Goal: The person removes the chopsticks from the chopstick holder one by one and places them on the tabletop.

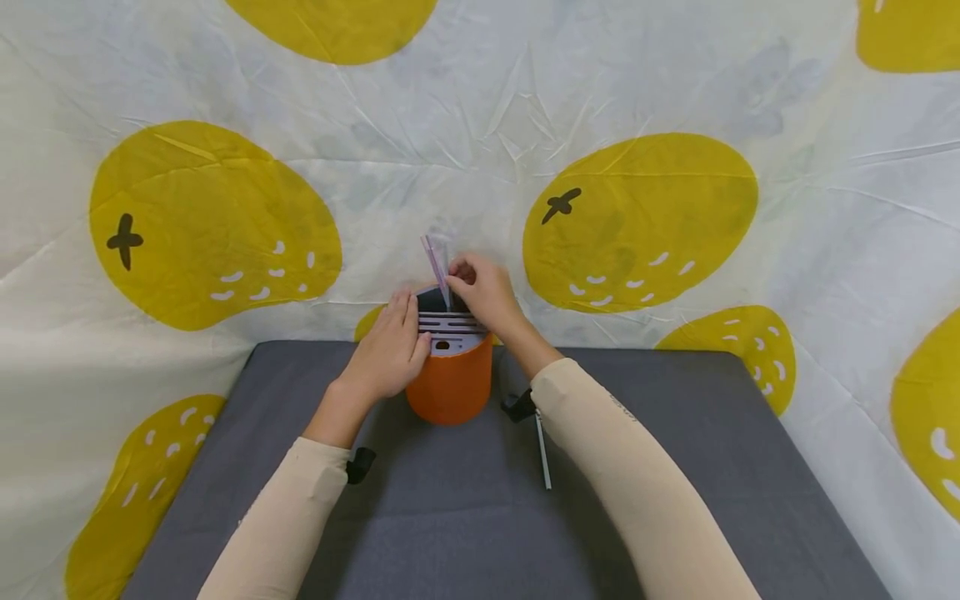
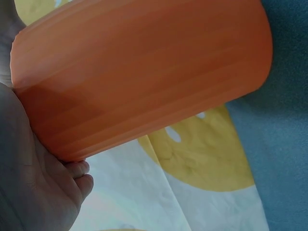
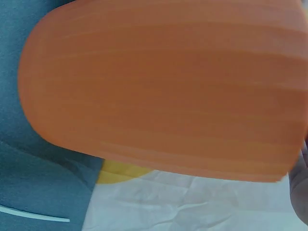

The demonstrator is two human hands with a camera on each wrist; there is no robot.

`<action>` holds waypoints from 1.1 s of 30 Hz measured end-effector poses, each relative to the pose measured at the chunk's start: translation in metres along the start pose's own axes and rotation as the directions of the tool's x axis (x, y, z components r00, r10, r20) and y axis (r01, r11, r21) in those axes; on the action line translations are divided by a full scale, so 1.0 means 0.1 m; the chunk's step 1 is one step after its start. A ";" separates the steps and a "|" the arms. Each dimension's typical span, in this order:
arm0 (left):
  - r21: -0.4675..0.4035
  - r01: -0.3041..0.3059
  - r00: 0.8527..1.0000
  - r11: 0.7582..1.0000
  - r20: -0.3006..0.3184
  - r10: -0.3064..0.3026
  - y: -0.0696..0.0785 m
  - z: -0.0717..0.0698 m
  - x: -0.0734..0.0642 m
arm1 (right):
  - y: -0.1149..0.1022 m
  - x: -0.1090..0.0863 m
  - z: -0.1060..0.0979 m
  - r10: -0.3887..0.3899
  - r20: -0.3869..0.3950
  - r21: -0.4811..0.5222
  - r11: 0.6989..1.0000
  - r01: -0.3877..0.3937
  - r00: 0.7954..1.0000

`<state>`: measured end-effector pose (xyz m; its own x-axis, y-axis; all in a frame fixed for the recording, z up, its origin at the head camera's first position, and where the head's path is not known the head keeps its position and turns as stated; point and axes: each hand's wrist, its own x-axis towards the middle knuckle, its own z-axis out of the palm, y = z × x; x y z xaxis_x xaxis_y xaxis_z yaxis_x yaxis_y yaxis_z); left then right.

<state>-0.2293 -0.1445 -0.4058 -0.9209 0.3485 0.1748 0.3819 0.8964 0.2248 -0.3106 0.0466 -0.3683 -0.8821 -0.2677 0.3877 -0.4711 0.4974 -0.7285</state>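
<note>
An orange round container point(image 1: 450, 387) stands on the grey table near its back edge. A pale slotted insert point(image 1: 452, 323) covers the front of its top, with a dark opening behind. My left hand point(image 1: 386, 346) lies against the container's left side, fingers straight over the rim and thumb on the insert. Over the opening, my right hand point(image 1: 486, 292) pinches with thumb and forefinger at thin straws; a purple-pink straw point(image 1: 432, 257) leans up beside the fingertips. In both wrist views the container's orange wall point(image 2: 144, 72) point(image 3: 163, 96) fills most of the picture.
On the grey cloth-covered table point(image 1: 450, 533), a thin pale straw point(image 1: 543, 454) lies right of the container, beneath the right forearm. A white cloth with yellow fruit print point(image 1: 450, 108) hangs right behind the table. Black wrist straps point(image 1: 362, 465) show at the cuffs.
</note>
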 end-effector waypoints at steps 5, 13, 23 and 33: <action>-0.009 0.012 1.000 1.000 0.006 -0.012 -0.01 0.00 0.01 | -0.06 -0.01 -0.13 -0.003 -0.031 0.057 0.998 0.005 1.000; -0.023 0.025 1.000 0.999 0.018 -0.025 -0.01 0.00 0.00 | -0.09 -0.01 -0.36 -0.042 -0.087 0.294 0.953 0.066 0.995; -0.020 0.025 1.000 0.999 0.018 -0.024 0.01 0.01 0.01 | -0.16 -0.06 -0.67 -0.073 -0.207 0.416 0.896 0.155 0.976; -0.015 0.040 0.998 0.999 0.041 -0.039 0.02 -0.01 0.03 | -0.19 -0.18 -0.98 -0.055 -0.332 0.511 0.829 0.228 0.942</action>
<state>-0.2316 -0.1423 -0.4036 -0.9375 0.3243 0.1263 0.3463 0.9053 0.2460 -0.2857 0.1226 -0.3057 -0.8056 -0.0057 0.5925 -0.5907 -0.0706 -0.8038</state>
